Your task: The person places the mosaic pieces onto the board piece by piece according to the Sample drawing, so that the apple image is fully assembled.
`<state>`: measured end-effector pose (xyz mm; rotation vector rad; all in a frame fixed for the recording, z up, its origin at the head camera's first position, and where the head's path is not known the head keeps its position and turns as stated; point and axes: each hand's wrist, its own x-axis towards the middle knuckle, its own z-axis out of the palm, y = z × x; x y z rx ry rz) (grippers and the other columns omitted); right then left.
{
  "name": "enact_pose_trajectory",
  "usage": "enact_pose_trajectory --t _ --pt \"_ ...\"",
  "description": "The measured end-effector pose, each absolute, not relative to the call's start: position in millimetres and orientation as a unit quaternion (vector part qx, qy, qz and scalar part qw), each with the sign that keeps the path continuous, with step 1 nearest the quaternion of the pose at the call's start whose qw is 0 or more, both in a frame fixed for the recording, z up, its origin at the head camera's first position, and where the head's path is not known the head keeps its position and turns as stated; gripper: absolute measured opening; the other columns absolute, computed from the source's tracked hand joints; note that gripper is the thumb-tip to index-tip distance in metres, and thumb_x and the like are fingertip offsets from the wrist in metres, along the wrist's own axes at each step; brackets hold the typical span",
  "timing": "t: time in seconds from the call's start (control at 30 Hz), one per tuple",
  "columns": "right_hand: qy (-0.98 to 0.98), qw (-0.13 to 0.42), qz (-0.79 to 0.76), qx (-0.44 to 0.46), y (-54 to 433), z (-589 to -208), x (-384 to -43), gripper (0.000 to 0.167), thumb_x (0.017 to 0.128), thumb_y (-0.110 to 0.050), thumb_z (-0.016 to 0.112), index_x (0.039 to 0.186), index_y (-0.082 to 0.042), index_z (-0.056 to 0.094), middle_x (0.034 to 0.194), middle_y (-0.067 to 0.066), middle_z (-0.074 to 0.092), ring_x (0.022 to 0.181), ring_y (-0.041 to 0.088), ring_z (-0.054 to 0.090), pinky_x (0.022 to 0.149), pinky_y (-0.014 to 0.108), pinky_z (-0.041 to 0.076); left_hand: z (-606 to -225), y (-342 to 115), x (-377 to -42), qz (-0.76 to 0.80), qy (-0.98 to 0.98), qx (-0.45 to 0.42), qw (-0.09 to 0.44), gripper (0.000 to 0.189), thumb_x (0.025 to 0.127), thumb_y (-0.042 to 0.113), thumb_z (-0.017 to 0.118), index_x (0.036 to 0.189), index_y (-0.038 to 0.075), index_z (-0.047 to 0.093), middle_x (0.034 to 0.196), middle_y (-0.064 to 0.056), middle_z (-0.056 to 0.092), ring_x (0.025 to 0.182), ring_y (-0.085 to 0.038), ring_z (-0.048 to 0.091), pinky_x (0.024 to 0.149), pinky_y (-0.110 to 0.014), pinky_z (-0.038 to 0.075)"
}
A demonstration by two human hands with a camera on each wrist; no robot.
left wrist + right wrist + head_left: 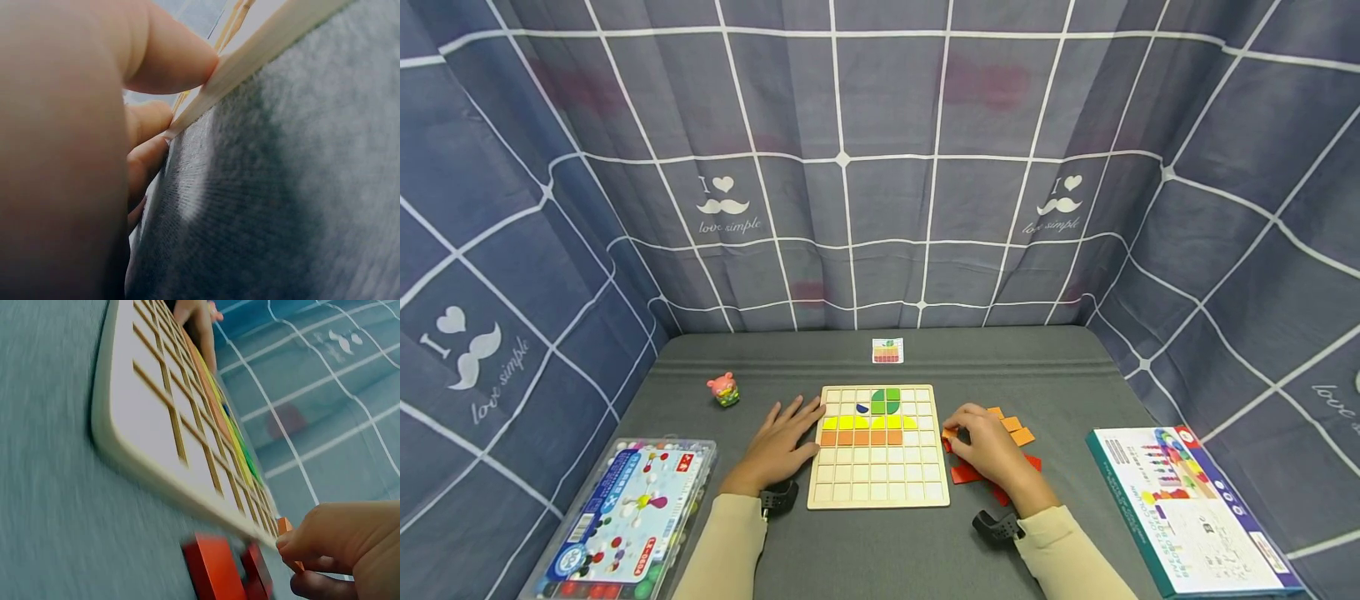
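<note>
A wooden grid board (878, 493) lies flat on the grey table. Green pieces (892, 395) and a small dark blue piece (862, 408) sit near its top. Below them run a yellow row (877, 422) and a row of orange tiles (861, 437) that stops short of the right side. My left hand (781, 443), fingers spread, touches the board's left edge. Just off the right edge, my right hand (985, 443) pinches an orange tile (285, 527) between thumb and fingers. Loose orange tiles (1022, 436) and red tiles (965, 474) lie around and partly under that hand.
A small picture card (887, 351) lies behind the board. To the left are a pink figurine (724, 389) and a clear plastic case (632, 517) with a printed sheet. A white and teal box (1195, 512) lies at the right. Grid-patterned curtains (887, 200) surround the table.
</note>
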<state>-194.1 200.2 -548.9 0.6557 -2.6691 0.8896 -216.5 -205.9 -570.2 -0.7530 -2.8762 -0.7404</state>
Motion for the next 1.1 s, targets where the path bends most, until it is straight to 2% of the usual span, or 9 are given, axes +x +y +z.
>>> enact_pose_trajectory --t 0.17,0.33,0.73,0.87,1.1 --pt "-0.906 0.114 0.311 0.263 181 -548 -195 0.02 0.086 0.0 0.084 0.103 -0.008 0.079 0.103 -0.004 0.066 0.085 0.01 0.061 0.073 0.031 0.057 -570 -206 -216 -0.242 -0.936 -0.251 0.044 0.068 0.097 0.031 0.064 0.161 0.015 0.049 0.165 -0.007 0.041 0.154 -0.037 0.028 0.124 -0.061 0.008" --pt "-0.893 0.114 0.315 0.299 165 -547 -198 0.017 0.088 0.002 0.082 0.102 -0.007 0.079 0.103 0.0 0.068 0.082 0.012 0.062 0.069 0.028 0.057 -568 -205 -217 -0.241 -0.937 -0.248 0.041 0.067 0.097 0.031 0.064 0.161 0.015 0.049 0.166 -0.006 0.04 0.154 -0.036 0.028 0.124 -0.061 0.009" --pt "-0.882 0.13 0.32 0.32 148 -553 -206 0.018 0.085 0.003 0.086 0.1 -0.008 0.081 0.101 0.0 0.074 0.094 0.016 0.07 0.08 0.033 0.061 -572 -207 -218 -0.235 -0.941 -0.243 0.031 0.068 0.098 0.032 0.062 0.162 0.016 0.046 0.167 -0.003 0.038 0.156 -0.033 0.024 0.125 -0.059 0.005" --pt "-0.882 0.129 0.326 0.316 147 -553 -205 0.018 0.085 0.002 0.086 0.098 -0.008 0.081 0.101 -0.001 0.075 0.096 0.016 0.07 0.08 0.034 0.061 -570 -206 -217 -0.242 -0.938 -0.245 0.037 0.068 0.097 0.03 0.064 0.161 0.014 0.048 0.166 -0.006 0.04 0.155 -0.036 0.027 0.125 -0.061 0.007" --pt "-0.884 0.125 0.329 0.307 147 -554 -205 0.016 0.086 0.003 0.085 0.097 -0.007 0.081 0.1 -0.002 0.074 0.094 0.015 0.069 0.08 0.033 0.06 -566 -204 -216 -0.233 -0.943 -0.236 0.023 0.069 0.098 0.029 0.065 0.162 0.015 0.046 0.167 -0.003 0.037 0.156 -0.033 0.024 0.126 -0.059 0.005"
